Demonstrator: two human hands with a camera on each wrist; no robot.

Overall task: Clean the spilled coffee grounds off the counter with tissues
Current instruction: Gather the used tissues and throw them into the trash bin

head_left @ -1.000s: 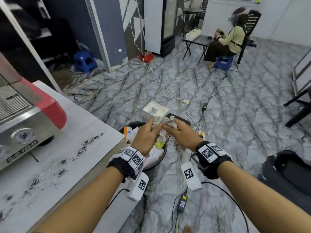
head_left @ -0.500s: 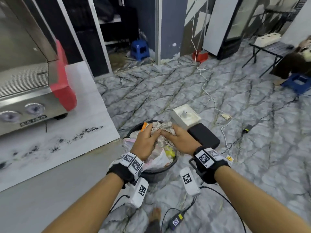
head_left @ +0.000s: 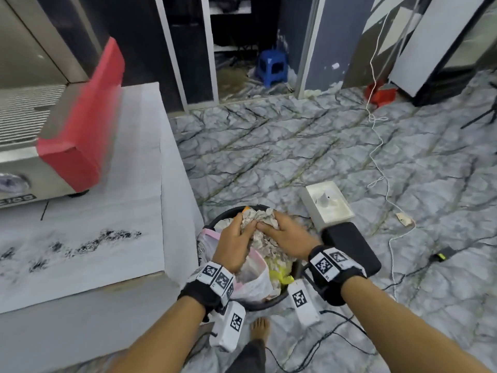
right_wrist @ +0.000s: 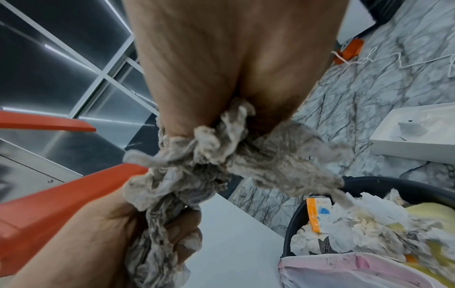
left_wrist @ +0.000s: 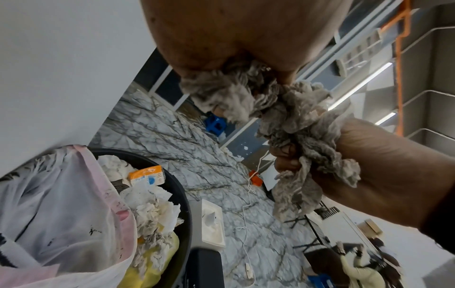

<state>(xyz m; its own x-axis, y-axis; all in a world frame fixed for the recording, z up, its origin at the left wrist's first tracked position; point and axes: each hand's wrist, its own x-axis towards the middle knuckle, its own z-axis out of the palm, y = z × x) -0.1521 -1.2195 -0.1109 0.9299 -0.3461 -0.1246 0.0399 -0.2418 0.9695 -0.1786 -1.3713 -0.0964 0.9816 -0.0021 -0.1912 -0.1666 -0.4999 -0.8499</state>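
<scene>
Both hands, left (head_left: 233, 244) and right (head_left: 287, 234), clutch one crumpled grey tissue wad (head_left: 257, 217) between them, fingers curled tight round it, right above the bin (head_left: 215, 223) of rubbish on the floor. The grounds (head_left: 107, 238) lie in dark streaks on the counter (head_left: 129, 168), at nine o'clock from the hands.

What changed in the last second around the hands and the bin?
Little: the view swung left toward the counter. The left hand and right hand still grip the same crumpled tissue together above the bin; nothing was released. Coffee grounds remain on the counter.
</scene>
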